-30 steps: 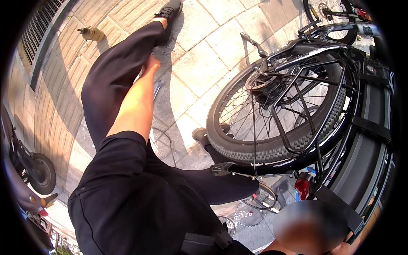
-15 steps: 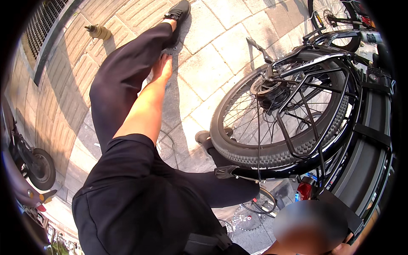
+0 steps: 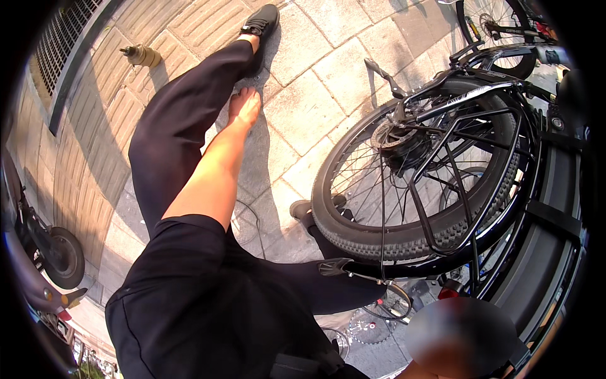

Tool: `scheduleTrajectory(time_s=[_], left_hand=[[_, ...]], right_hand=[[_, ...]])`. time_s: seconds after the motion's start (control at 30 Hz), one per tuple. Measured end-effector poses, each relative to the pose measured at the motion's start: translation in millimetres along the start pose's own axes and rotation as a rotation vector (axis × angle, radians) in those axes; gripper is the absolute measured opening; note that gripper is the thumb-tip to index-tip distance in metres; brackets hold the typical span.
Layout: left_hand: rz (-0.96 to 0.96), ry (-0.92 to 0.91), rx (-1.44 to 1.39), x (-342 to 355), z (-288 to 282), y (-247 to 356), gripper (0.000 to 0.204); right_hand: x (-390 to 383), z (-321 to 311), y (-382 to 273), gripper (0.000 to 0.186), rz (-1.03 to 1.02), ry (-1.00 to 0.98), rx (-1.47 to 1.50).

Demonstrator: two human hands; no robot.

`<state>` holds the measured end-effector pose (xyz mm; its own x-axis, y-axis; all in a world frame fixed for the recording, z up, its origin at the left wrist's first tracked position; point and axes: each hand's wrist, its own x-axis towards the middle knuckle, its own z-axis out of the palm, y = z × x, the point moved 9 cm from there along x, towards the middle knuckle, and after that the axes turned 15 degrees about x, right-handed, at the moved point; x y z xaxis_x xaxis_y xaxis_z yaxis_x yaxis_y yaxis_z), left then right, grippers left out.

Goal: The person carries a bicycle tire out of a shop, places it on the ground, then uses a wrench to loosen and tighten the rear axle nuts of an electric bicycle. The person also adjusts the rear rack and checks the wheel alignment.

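Sunlit stone paving (image 3: 303,114) serves as the working surface, with a parked scooter (image 3: 65,258) well to the left of the rear wheel (image 3: 402,150), taken here as the landmark. Second bicycle (image 3: 499,28) noted beyond the wheel, to its upper right; tan bottle (image 3: 146,57) well off to its upper left.

Item inspected: a bicycle (image 3: 466,95), occupying the right side around the wheel. Its rack (image 3: 536,271) lies along the wheel's right, with a black strap (image 3: 554,221) across it. Whether the machine stands or leans cannot be determined.

Handling, as judged: heavy, the bulky hub suggesting much weight at the rear; frame and rack stiff; knobbly tyre (image 3: 372,246) firm and grippy; spokes and brake disc comparatively delicate. Recommended hold: the frame tube or the rack's rods, keeping fingers clear of spokes and disc.

Pose: the left arm runs forward from a short black sleeve (image 3: 189,246), elbow nearly straight. Left hand (image 3: 245,107) is low, well apart from the wheel on its left, near a dark shoe (image 3: 260,22). Its fingers lie side by side, pointing away from the body; whether they pinch anything cannot be told. Right hand is not discernible; a blurred patch covers the area below the wheel, so its state is unconfirmed.
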<state>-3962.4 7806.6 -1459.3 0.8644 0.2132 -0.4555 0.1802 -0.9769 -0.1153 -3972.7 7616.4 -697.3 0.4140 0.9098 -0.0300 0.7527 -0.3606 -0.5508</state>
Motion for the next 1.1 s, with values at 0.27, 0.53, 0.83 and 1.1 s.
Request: scheduleTrajectory(time_s=[0.27, 0.53, 0.83, 1.1], left_hand=[[0.015, 0.083, -0.006, 38.7, 6.2, 18.7, 0.054], [-0.22, 0.065, 0.015, -7.7, 33.7, 3.0, 0.049], [-0.239, -0.092, -0.726, -79.2, -83.7, 50.8, 0.057], [-0.08, 0.489, -1.515, -114.9, -274.9, 34.7, 0.048]], right_hand=[[-11.9, -4.8, -8.1, 0.011, -0.317, 0.108, 0.012], [-1.8, -13.5, -6.6, 0.036, 0.255, 0.014, 0.108], [3.0, -3.7, -4.4, 0.028, 0.16, 0.243, -0.025], [-4.8, -16.6, -16.8, 0.023, 0.125, 0.352, 0.019]])
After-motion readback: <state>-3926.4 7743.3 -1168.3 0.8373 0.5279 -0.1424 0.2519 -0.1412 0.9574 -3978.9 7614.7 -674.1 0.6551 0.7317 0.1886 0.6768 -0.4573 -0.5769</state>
